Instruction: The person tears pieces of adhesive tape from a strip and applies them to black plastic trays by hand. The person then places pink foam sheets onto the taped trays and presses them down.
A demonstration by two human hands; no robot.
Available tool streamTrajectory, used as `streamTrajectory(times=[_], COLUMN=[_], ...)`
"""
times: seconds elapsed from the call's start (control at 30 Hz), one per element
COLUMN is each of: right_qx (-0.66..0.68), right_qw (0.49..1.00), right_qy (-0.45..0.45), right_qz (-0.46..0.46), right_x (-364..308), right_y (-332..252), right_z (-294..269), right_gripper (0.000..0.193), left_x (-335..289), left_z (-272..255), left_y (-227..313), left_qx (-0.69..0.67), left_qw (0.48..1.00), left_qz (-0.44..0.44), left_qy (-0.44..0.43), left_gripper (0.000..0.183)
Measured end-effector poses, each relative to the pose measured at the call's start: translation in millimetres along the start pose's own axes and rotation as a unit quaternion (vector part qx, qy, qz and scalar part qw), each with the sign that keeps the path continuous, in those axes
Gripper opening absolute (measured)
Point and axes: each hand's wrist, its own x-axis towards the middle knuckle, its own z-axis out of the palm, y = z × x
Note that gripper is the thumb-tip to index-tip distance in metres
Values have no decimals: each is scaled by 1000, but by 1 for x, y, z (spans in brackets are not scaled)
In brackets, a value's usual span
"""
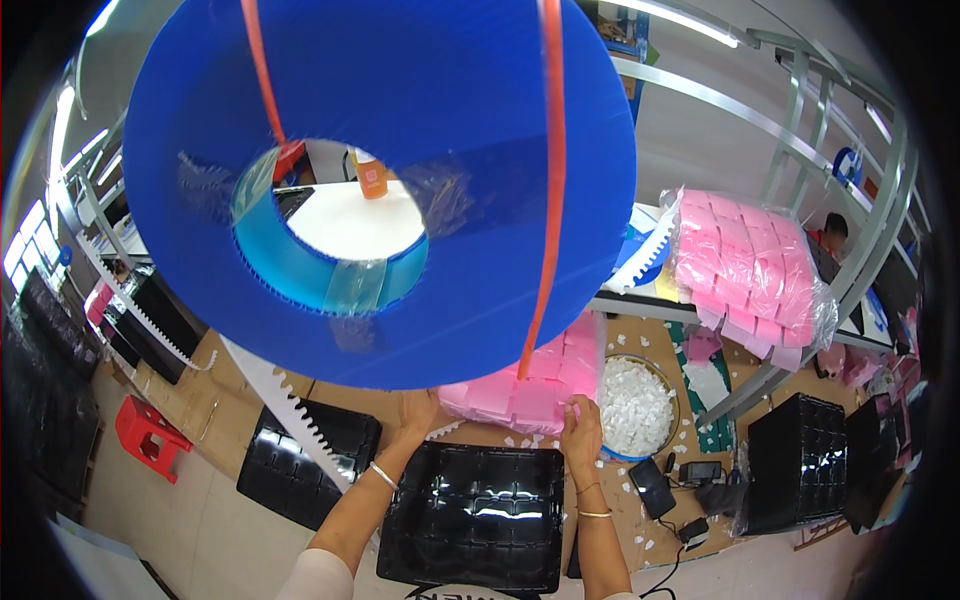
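Note:
A clear plastic bag of pink foam-like pieces (520, 398) lies on the brown worktop, its far part hidden behind a large blue reel. At the bag's near left corner is my left hand (417, 412); the reel covers its fingertips. My right hand (581, 436) is at the near right corner of the bag, fingers bent and pinched together on its edge. Right beside that hand stands a round bowl of small white pieces (636, 408). A black moulded tray (472, 515) lies between my forearms, in front of the bag.
The blue reel (480, 250) hangs on orange straps (553, 180) close overhead, blocking much of the view. Another bag of pink pieces (745, 268) rests on a shelf at right. More black trays (312, 455), a phone-like device (652, 488) with cables and a red stool (150, 436) surround the worktop.

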Motion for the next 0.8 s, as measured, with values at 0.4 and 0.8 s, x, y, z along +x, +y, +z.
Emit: streamTrajectory(times=[0.4, 0.8], right_qx=[166, 169], right_qw=[985, 972], right_qy=[39, -63], right_qz=[25, 150], right_x=[-27, -185], right_y=[-40, -39], right_z=[-17, -61], right_gripper=[11, 11], left_x=[-24, -187], left_z=[-38, -87], left_y=[22, -51], left_qx=[-136, -272], left_qw=[989, 944], left_qz=[-5, -182], left_qy=[67, -34], left_gripper=[12, 19])
